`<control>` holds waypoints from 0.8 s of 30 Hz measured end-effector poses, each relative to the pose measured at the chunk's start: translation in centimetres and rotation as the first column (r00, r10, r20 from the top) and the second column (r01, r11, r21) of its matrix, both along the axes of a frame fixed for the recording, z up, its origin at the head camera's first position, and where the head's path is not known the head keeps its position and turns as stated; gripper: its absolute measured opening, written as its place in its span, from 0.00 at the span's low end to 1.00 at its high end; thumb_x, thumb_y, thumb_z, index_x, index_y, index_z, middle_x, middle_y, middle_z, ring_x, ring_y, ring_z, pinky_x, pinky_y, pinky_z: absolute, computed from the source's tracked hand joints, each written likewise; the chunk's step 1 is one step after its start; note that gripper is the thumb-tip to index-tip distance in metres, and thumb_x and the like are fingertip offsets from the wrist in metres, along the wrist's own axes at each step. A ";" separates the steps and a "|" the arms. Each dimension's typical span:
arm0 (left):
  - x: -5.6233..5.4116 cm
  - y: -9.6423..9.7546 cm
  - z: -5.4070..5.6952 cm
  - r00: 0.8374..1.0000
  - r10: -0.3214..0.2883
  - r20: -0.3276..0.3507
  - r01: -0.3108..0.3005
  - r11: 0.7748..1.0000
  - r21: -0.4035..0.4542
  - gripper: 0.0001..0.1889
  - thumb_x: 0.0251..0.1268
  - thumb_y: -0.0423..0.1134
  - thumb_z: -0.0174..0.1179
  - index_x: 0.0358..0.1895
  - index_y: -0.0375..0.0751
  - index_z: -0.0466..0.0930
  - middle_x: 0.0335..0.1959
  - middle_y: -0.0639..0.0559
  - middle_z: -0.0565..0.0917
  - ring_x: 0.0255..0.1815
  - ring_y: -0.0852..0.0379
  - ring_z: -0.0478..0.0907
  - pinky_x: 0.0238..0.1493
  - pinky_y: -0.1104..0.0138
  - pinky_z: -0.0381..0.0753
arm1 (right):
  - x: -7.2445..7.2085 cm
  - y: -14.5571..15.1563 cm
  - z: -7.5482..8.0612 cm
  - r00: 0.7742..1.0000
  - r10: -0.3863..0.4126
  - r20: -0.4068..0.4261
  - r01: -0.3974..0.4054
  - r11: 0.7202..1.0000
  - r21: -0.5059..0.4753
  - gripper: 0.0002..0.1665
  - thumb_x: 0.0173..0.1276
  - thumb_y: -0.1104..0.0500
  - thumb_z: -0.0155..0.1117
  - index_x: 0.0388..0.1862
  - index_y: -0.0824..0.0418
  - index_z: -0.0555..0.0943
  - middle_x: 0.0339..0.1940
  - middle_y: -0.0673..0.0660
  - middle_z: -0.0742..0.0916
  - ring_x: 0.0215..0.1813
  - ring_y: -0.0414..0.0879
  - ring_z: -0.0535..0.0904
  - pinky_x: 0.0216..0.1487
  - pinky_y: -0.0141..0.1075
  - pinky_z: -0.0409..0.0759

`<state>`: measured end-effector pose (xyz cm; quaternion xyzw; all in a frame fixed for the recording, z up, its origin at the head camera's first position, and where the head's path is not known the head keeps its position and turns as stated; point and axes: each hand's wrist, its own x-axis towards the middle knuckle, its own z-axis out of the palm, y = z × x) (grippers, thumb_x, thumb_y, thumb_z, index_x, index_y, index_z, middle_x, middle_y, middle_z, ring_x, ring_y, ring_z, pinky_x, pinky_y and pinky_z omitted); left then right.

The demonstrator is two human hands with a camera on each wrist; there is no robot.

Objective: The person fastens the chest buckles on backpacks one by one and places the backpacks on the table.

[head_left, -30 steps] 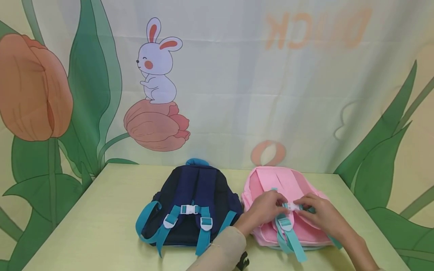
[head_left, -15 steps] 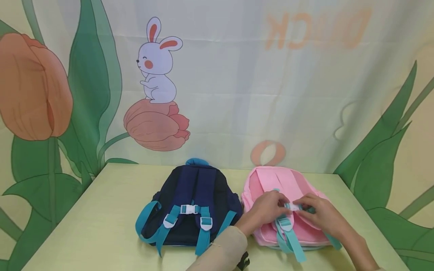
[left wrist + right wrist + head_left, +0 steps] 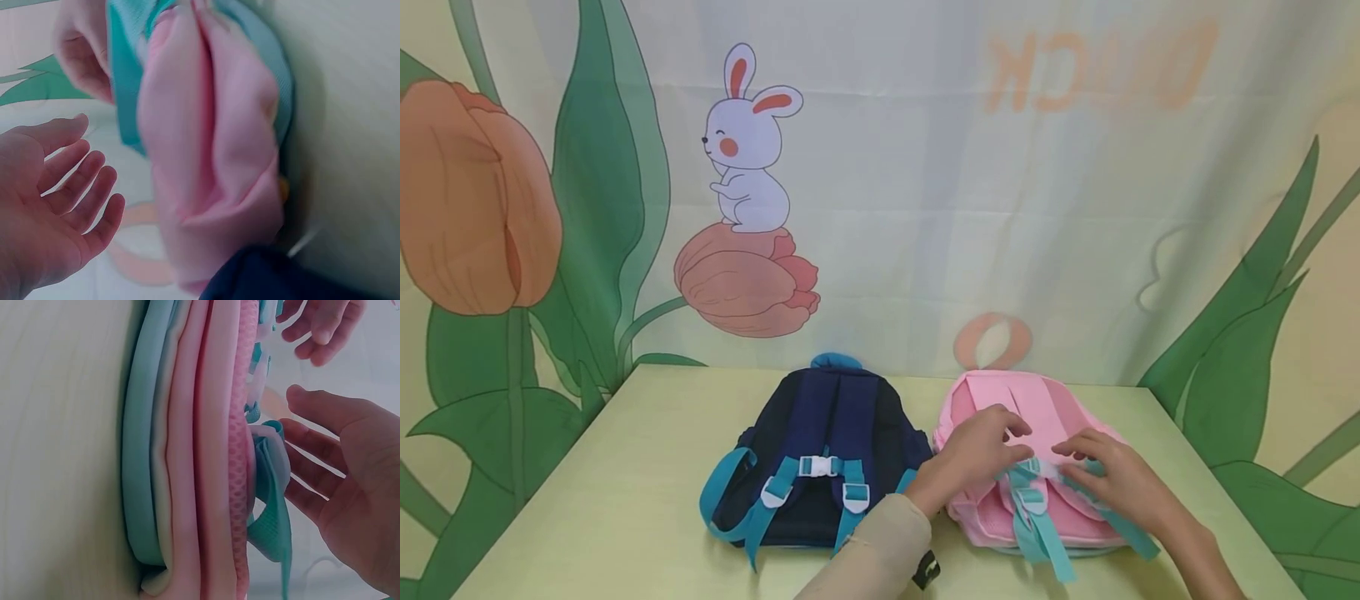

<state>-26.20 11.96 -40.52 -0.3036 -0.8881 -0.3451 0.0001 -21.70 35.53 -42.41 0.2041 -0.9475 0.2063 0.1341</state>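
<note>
A pink backpack (image 3: 1011, 392) lies back side up on the table, with teal straps (image 3: 1037, 533) trailing toward the front. Across its shoulder straps runs a white chest buckle (image 3: 1047, 469), partly blurred; whether it is clipped cannot be told. My left hand (image 3: 977, 450) hovers over the left part of the bag, fingers relaxed and apart from it in the left wrist view. To the right of the buckle is my right hand (image 3: 1112, 475), fingers loosely bent and holding nothing. In the right wrist view its fingertips come close to a teal strap (image 3: 269, 494); contact is unclear.
Left of the pink bag lies a navy backpack (image 3: 835, 417) with blue straps and its white chest buckle (image 3: 818, 466) joined. Both bags rest on a pale table (image 3: 625, 500). Behind hangs a printed curtain (image 3: 910, 183) with a rabbit and tulips.
Both hands have let go of the white buckle, which they pinched from either side. The left hand has lifted up and left; the right hand's fingers have loosened in nearly the same place.
</note>
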 end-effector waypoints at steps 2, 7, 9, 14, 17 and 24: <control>-0.1 -0.5 0.4 1.000 0.000 -0.021 0.000 1.000 0.000 0.15 0.65 0.47 0.66 0.53 0.50 0.86 0.47 0.59 0.83 0.47 0.62 0.82 0.45 0.76 0.77 | 0.0 0.0 0.1 1.000 -0.005 -0.011 0.005 1.000 0.007 0.16 0.64 0.55 0.72 0.51 0.53 0.85 0.44 0.44 0.85 0.46 0.44 0.80 0.45 0.42 0.81; -0.3 -2.0 1.4 0.999 0.023 -0.033 -0.023 1.000 0.001 0.14 0.66 0.48 0.65 0.52 0.51 0.85 0.47 0.57 0.84 0.45 0.62 0.80 0.43 0.75 0.77 | 0.0 -0.1 0.2 0.999 -0.027 -0.036 0.027 0.999 0.019 0.16 0.66 0.53 0.70 0.52 0.53 0.85 0.47 0.44 0.85 0.49 0.44 0.80 0.49 0.45 0.81; -0.4 -2.6 1.7 0.999 0.032 -0.036 -0.032 0.999 0.004 0.15 0.66 0.48 0.65 0.53 0.50 0.85 0.47 0.57 0.84 0.44 0.63 0.80 0.42 0.74 0.77 | 0.0 -0.1 0.3 0.999 -0.036 -0.031 0.037 0.999 0.022 0.16 0.66 0.52 0.70 0.52 0.53 0.85 0.47 0.44 0.85 0.50 0.45 0.80 0.51 0.47 0.80; -0.7 -4.3 2.3 0.998 0.047 -0.043 -0.046 0.999 0.021 0.15 0.66 0.46 0.65 0.53 0.48 0.85 0.48 0.55 0.85 0.47 0.58 0.81 0.41 0.73 0.77 | 0.1 -0.2 0.4 0.999 -0.050 -0.016 0.051 0.999 0.019 0.18 0.69 0.49 0.67 0.54 0.53 0.84 0.49 0.45 0.85 0.53 0.48 0.80 0.52 0.51 0.79; -0.9 -5.4 2.6 0.998 0.054 -0.043 -0.053 0.998 0.022 0.15 0.67 0.46 0.63 0.53 0.47 0.85 0.49 0.54 0.84 0.50 0.54 0.81 0.43 0.72 0.78 | 0.2 -0.2 0.6 0.998 -0.056 -0.021 0.056 0.998 0.009 0.18 0.69 0.48 0.66 0.54 0.52 0.84 0.49 0.47 0.85 0.53 0.50 0.81 0.53 0.54 0.79; -1.7 -8.1 2.7 0.993 0.109 -0.049 -0.109 0.994 -0.001 0.16 0.70 0.48 0.60 0.55 0.47 0.84 0.51 0.54 0.82 0.51 0.54 0.80 0.46 0.67 0.80 | 0.3 0.1 1.0 0.998 -0.055 -0.043 0.055 0.998 -0.017 0.18 0.69 0.49 0.67 0.55 0.51 0.82 0.52 0.51 0.83 0.57 0.55 0.79 0.54 0.59 0.77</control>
